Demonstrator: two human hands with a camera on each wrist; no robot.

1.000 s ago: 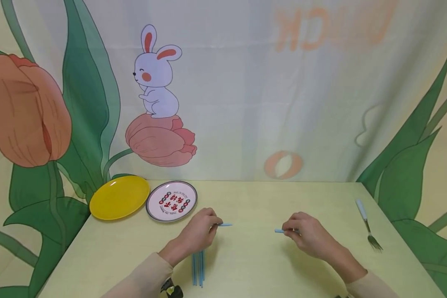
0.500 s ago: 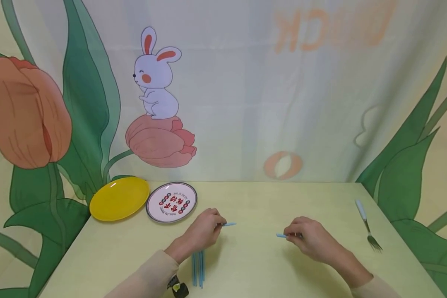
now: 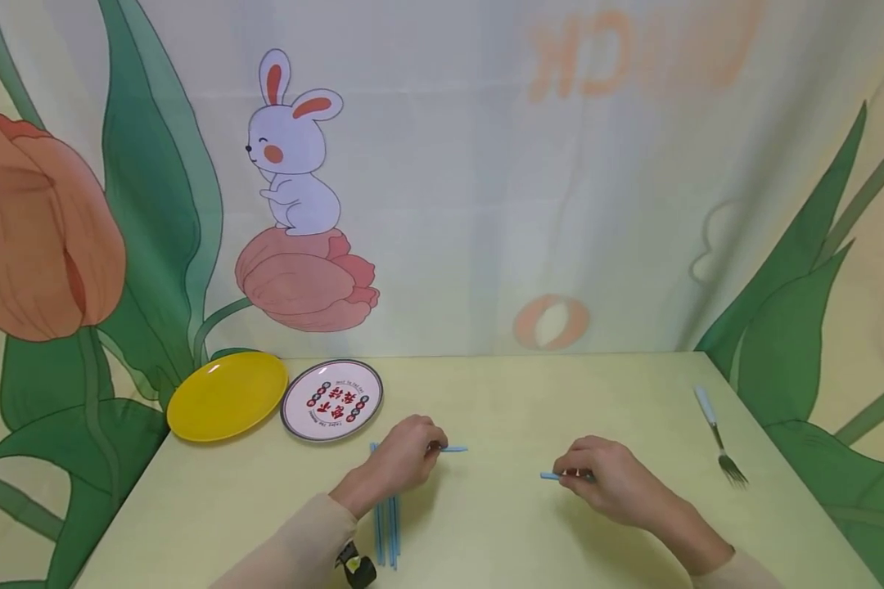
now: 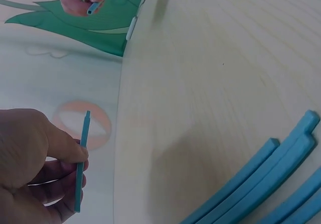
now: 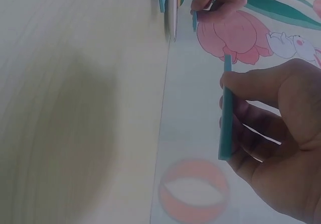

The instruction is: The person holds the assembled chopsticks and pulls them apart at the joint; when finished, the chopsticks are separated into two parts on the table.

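My left hand (image 3: pixel 407 455) pinches a short blue stick (image 4: pixel 82 169) between thumb and fingers, above the table. The stick has a narrower stub at its upper end in the left wrist view, and in the head view it points right. Opposite, my right hand (image 3: pixel 608 481) pinches a similar blue stick (image 5: pixel 226 118), which points left. A gap separates the two sticks. Several longer blue sticks (image 3: pixel 379 532) lie side by side on the table under my left forearm, which hides part of them.
At the back left of the table (image 3: pixel 501 532) sit a yellow plate (image 3: pixel 228 398) and a white plate (image 3: pixel 305 413) with red print. A fork (image 3: pixel 713 425) with a pale handle lies at the right. Behind hangs a printed curtain (image 3: pixel 442 204).
My left hand has moved slightly right with its stick. My right hand has come a little nearer to me, still holding its stick. The head view has turned slightly right.
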